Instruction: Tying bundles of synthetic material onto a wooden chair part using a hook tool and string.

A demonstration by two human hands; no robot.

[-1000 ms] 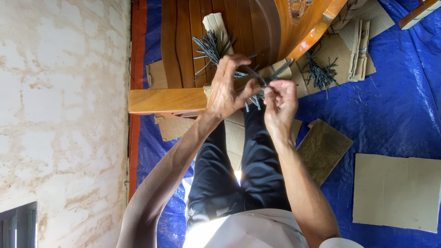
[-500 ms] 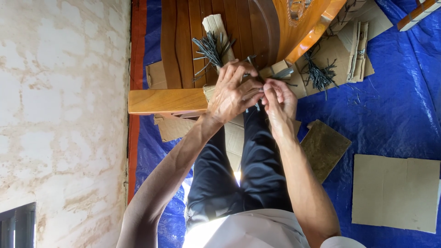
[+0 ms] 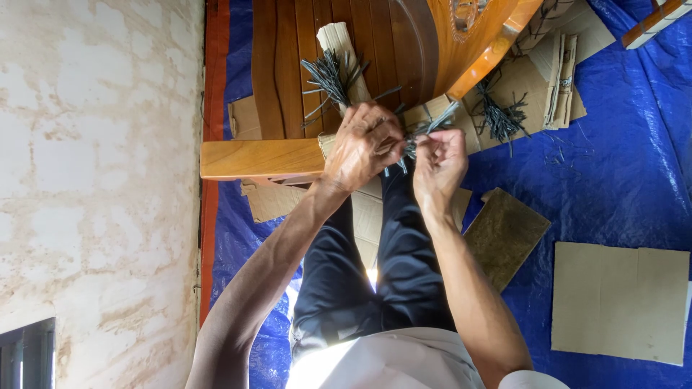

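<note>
Strips [image 3: 422, 130], thin and grey, sit bunched between both hands just above the person's dark trousers [image 3: 375, 266]. Left hand [image 3: 364, 148] is curled closed over the bundle; right hand [image 3: 440, 162] pinches its ends between fingertips, though how many strips it holds is hard to tell. Nearby, more grey strips [image 3: 331, 75] lie on a cardboard roll atop wooden furniture [image 3: 288, 72], another pile [image 3: 501, 115] rests on cardboard, all over a blue tarp [image 3: 620, 180].
</note>
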